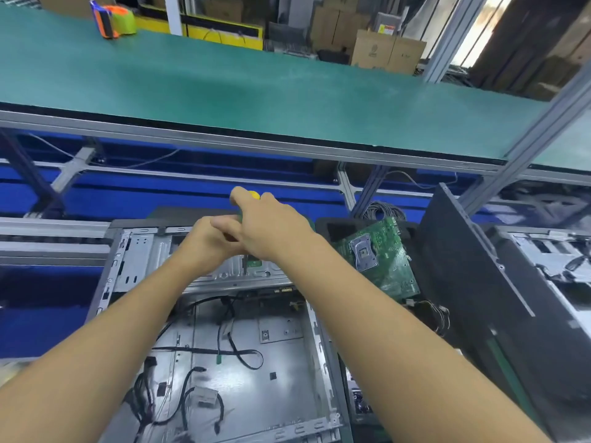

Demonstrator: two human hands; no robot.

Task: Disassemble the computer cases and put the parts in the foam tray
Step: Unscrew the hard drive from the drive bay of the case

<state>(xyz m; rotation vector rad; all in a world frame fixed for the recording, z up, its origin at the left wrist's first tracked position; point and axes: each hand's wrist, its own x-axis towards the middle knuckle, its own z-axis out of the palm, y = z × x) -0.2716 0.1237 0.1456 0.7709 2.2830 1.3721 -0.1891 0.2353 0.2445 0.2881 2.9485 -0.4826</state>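
Yellow-topped screwdriver [254, 195] in the grip of left hand [204, 243] and right hand [273, 225], above the computer case [281, 334].

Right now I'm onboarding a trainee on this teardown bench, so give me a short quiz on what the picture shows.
1. True or false: the green motherboard is mounted inside the open computer case.
2. What do the left hand and right hand hold together? A: a screwdriver. B: a loose cable. C: a side panel.
3. Fill in: the orange and green tape dispenser sits on the upper shelf, at the far ____ side.

Key: 1 false, since it lies in the black foam tray right of the case. 2 A. 3 left.
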